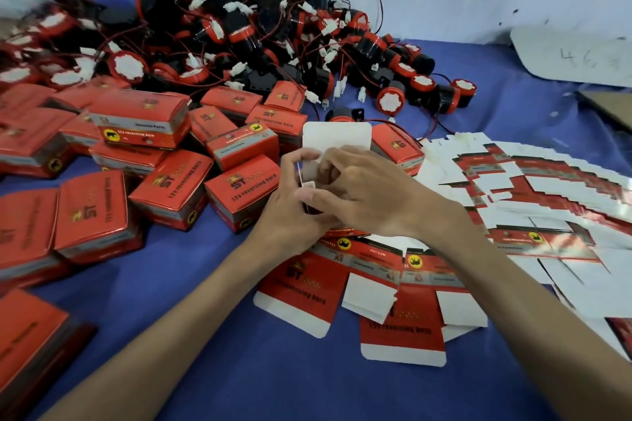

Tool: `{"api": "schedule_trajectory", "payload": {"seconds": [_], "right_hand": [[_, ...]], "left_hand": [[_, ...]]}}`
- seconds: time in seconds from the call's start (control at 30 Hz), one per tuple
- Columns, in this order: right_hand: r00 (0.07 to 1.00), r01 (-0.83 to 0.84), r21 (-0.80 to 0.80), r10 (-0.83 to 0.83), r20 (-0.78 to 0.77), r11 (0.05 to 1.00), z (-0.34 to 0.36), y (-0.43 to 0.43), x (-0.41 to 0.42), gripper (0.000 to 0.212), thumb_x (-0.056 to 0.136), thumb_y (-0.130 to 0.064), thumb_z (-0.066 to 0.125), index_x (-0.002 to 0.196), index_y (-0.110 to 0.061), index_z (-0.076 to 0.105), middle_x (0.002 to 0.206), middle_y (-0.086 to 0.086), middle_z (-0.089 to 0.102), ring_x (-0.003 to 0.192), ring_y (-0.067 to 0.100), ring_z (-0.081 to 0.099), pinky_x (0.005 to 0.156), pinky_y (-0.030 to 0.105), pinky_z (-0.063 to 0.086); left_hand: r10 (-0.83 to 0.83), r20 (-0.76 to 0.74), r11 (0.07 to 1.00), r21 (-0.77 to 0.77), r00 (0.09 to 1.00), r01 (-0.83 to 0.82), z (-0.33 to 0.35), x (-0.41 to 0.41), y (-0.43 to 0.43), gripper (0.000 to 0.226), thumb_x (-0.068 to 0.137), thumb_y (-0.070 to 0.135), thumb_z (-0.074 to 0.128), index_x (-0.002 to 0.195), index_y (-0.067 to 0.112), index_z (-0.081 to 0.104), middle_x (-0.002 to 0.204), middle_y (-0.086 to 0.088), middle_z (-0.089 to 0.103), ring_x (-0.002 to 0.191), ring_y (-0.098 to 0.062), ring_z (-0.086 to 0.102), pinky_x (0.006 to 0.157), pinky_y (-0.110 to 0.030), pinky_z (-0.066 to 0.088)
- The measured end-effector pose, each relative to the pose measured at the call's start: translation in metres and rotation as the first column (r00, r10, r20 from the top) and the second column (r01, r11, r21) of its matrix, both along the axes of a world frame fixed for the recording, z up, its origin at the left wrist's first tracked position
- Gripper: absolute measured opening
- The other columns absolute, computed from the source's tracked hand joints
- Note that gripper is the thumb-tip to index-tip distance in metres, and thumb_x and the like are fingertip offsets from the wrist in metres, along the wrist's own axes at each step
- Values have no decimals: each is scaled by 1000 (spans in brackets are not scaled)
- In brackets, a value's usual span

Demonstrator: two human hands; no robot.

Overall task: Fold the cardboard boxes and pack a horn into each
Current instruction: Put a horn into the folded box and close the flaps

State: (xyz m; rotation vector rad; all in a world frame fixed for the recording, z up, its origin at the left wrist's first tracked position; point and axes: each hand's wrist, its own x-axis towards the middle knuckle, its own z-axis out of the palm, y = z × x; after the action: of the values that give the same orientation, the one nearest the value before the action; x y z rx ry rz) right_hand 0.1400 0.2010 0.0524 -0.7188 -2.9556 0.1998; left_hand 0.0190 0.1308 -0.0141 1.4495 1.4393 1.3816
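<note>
Forearms, two, bare, enter from 5 and 7 o'clock and meet at centre over the blue-covered tabletop. Left hand: fingers curled, pinching the near side of the half-folded box, thumb against a small white tab. Right hand: fingers curled over and into the open end of that box, apparently tucking a flap, so both hands grip the one item. Half-folded box: at centre, white lid flap standing toward 12 o'clock; whether a horn is already inside cannot be told. Loose blanks: printed red, lying flat beneath the wrists at 5 o'clock. Fanned blanks: a large spread at 3 o'clock. Closed boxes: many, heaped from 8 to 10 o'clock. Horns: black and red, with thin leads and white plugs, piled from 11 to 1 o'clock. Lone horn: just behind the held box. White board: at 2 o'clock. Hazards, as judged: a flap forced off its score line may crease or tear; a lead caught under the lid would keep it from closing; tangled leads may drag neighbouring horns out of the pile; the wrists may scatter the blanks beneath them.
</note>
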Motion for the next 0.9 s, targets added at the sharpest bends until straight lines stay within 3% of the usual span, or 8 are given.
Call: {"api": "schedule_trajectory", "payload": {"seconds": [0.13, 0.23, 0.37, 0.5, 0.6, 0.67, 0.77, 0.9], "right_hand": [[994, 18, 35, -14, -107, 999, -6, -4, -1, 61, 95, -57, 30, 91, -18, 76, 97, -2, 61, 96, 17, 52, 89, 29, 33], [978, -17, -36, 9, -210, 999, -7, -1, 2, 41, 91, -42, 44, 91, -17, 76, 91, -1, 72, 87, 20, 60, 79, 29, 37], [973, 0, -88, -20, -230, 996, -8, 6, 7, 23, 88, -32, 62, 104, -21, 74, 95, -1, 73, 96, 21, 61, 84, 41, 45], [987, -122, 66, 128, -95, 990, -9, 7, 8, 29, 92, -37, 49, 102, -29, 74, 108, -8, 69, 102, 18, 56, 88, 31, 37], [982, -142, 35, 145, -121, 989, -7, 10, 14, 42, 91, -46, 39, 96, -28, 76, 108, -11, 67, 100, 11, 50, 83, 24, 23], [978, -128, 50, 135, -160, 990, -11, 8, 12, 27, 89, -40, 52, 93, -29, 77, 102, -11, 68, 96, 14, 53, 80, 24, 25], [930, -131, 30, 133, -344, 991, -15, 3, 8, 8, 77, -19, 73, 80, -24, 79, 92, -7, 71, 85, 20, 59, 78, 31, 39], [960, -208, 132, 228, -164, 969, -16, 5, 7, 18, 77, -22, 59, 73, -22, 77, 99, -5, 69, 97, 23, 56, 88, 36, 38]], "left_hand": [[-1, -6, 1000, 19, 1000, 1, -1, 0, -4, 71, 70, 31, 74, 121, 42, 26, 102, 34, 60, 99, 5, 61, 80, -12, 49], [-11, -13, 999, 34, 1000, 12, -3, -1, -3, 61, 81, 22, 73, 119, 40, 28, 105, 17, 62, 98, 1, 62, 82, -16, 48], [-32, 7, 998, 50, 999, 31, -2, -1, -5, 58, 81, 23, 68, 121, 38, 28, 100, 10, 60, 88, -2, 63, 76, -17, 49], [-141, 178, 990, 22, 974, 139, 2, -7, -7, 58, 75, 6, 61, 120, 29, 34, 113, -3, 59, 93, -9, 66, 77, -18, 50], [27, 186, 999, 20, 982, -31, 5, -5, 6, 48, 79, -16, 59, 114, 13, 43, 94, 4, 54, 82, 5, 62, 72, -9, 45], [53, 184, 996, 57, 982, -64, 3, -5, 5, 24, 97, -5, 43, 115, 10, 44, 91, 7, 55, 82, 15, 60, 78, -13, 44], [-32, 230, 999, 30, 973, 26, 2, -1, -7, 17, 100, 35, 37, 116, 30, 42, 97, 16, 67, 93, 6, 64, 75, -12, 49], [-71, 205, 996, 69, 976, 58, 3, 0, -7, 31, 92, 43, 43, 119, 30, 37, 104, 10, 67, 97, -4, 66, 76, -16, 51]]}}
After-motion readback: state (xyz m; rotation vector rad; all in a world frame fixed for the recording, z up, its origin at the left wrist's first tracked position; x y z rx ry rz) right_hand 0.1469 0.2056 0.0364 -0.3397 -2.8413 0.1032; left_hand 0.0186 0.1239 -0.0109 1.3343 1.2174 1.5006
